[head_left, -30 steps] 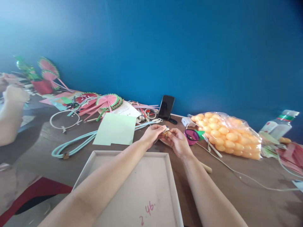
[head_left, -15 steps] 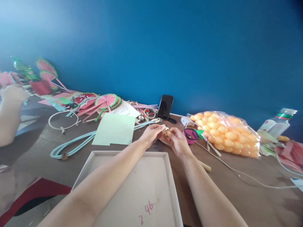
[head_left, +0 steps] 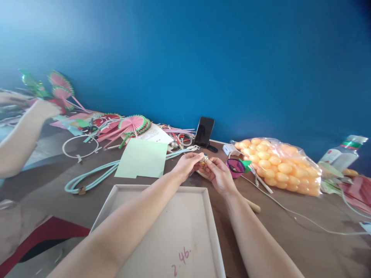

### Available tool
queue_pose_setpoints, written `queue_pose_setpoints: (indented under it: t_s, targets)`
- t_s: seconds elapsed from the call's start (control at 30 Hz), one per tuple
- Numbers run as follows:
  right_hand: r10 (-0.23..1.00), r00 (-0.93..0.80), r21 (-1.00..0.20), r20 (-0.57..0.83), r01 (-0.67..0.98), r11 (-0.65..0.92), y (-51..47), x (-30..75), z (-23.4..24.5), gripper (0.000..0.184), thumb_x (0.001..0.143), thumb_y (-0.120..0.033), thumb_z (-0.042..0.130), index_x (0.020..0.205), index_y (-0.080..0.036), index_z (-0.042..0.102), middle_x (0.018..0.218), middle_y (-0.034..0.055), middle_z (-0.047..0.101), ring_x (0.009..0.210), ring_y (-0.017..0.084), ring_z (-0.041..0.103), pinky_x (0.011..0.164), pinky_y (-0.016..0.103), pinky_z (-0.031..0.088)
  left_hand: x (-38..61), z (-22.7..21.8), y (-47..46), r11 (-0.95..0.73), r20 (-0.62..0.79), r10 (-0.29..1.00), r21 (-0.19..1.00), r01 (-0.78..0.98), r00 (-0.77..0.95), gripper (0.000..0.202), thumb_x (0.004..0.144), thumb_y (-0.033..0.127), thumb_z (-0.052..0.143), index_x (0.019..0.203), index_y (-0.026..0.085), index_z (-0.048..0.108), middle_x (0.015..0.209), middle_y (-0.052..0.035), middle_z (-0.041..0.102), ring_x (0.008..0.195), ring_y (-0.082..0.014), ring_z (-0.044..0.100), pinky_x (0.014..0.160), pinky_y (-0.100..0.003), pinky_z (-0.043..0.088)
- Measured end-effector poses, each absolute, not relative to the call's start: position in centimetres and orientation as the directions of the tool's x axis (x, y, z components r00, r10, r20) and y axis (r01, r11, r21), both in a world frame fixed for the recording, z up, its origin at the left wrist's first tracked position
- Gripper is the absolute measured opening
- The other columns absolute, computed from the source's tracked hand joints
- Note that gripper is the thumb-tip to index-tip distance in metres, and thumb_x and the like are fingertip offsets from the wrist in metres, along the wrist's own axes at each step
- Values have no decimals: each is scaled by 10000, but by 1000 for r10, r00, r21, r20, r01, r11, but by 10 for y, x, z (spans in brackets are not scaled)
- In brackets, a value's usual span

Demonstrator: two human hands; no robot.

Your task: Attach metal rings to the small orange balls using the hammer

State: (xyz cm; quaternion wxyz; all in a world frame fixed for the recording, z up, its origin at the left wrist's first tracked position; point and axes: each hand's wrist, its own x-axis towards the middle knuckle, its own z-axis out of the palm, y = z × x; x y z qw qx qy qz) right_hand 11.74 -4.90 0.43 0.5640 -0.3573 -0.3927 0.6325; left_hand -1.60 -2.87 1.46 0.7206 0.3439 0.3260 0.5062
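My left hand (head_left: 187,164) and my right hand (head_left: 218,173) meet beyond the tray's far edge, pinching a small shiny silver-and-gold piece (head_left: 204,158) between their fingertips. Its exact kind is too small to make out. Below my forearms lies a shallow white tray (head_left: 185,224) with pink handwriting on its floor. Just right of my right hand sits a small purple container (head_left: 235,166) with a green leaf-like piece. A pale green sheet of paper (head_left: 142,158) lies to the left of my left hand.
A phone (head_left: 204,131) leans near the blue wall. On the right stand a bag of orange balls (head_left: 281,166) and a clear bottle (head_left: 342,154); a white cable (head_left: 301,222) crosses the table. Paper fans (head_left: 135,125) and light-blue tubing (head_left: 92,175) lie left. A co-worker's arm (head_left: 26,135) reaches in.
The co-worker's arm at the left has reached further in, toward the fans. My hands stay together on the small shiny piece; the whole view has shifted slightly.
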Motion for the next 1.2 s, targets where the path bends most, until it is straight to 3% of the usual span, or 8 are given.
queue_pose_setpoints:
  t_s: [0.23, 0.47, 0.67, 0.83, 0.97, 1.03, 1.2]
  targets:
    - [1000, -16, -951, 15, -309, 10, -48, 114, 2, 308, 650, -359, 783, 795, -207, 559, 651, -52, 604, 632, 94, 597, 712, 285, 570, -16, 13, -27, 268, -152, 955, 813, -517, 256, 199, 779, 276, 659, 769, 92, 583, 680, -65, 637, 567, -121, 620, 587, -244, 504]
    - [979, 84, -981, 187, -40, 191, -52, 105, -1, 315, 697, -427, 723, 838, -199, 558, 736, -9, 653, 656, 142, 647, 654, 317, 577, -15, 14, -28, 289, -223, 957, 792, -538, 187, 152, 798, 224, 635, 741, 97, 573, 641, -47, 610, 546, -107, 602, 557, -227, 500]
    - [978, 74, -978, 195, 86, 189, -53, 103, -2, 281, 736, -447, 666, 846, -197, 599, 769, 24, 664, 692, 162, 648, 664, 314, 561, -16, 13, -27, 334, -298, 941, 746, -577, 159, 144, 832, 222, 584, 777, 90, 599, 696, -69, 630, 581, -103, 605, 598, -234, 509]
    - [975, -210, -921, 75, 360, 149, -52, 118, 0, 258, 748, -435, 637, 818, -187, 646, 667, 0, 637, 533, 116, 548, 506, 239, 461, -19, 14, -23, 248, -300, 954, 770, -588, 9, 126, 801, 232, 620, 779, 111, 594, 747, -53, 631, 592, -83, 588, 617, -221, 501]
    - [908, -414, -788, -68, 580, 205, -50, 130, -5, 205, 729, -382, 641, 777, -193, 703, 689, 8, 667, 598, 131, 568, 536, 231, 416, -19, 12, -20, 227, -305, 952, 782, -581, -39, 137, 785, 250, 638, 772, 123, 588, 754, -52, 635, 573, -78, 576, 624, -231, 500]
    - [905, -414, -759, -102, 620, 198, -49, 135, -8, 200, 723, -374, 639, 783, -198, 711, 688, 9, 672, 605, 135, 576, 538, 232, 411, -19, 11, -19, 238, -313, 949, 789, -566, -39, 130, 792, 245, 627, 775, 123, 585, 749, -51, 635, 562, -76, 575, 617, -229, 496]
    - [834, -458, -821, -308, 571, 10, -48, 145, -5, 270, 705, -380, 646, 879, -180, 700, 625, -3, 646, 459, 99, 527, 458, 223, 411, -19, 12, -20, 239, -295, 955, 820, -521, -26, 162, 780, 277, 643, 766, 130, 577, 725, -44, 632, 553, -75, 575, 606, -222, 492]
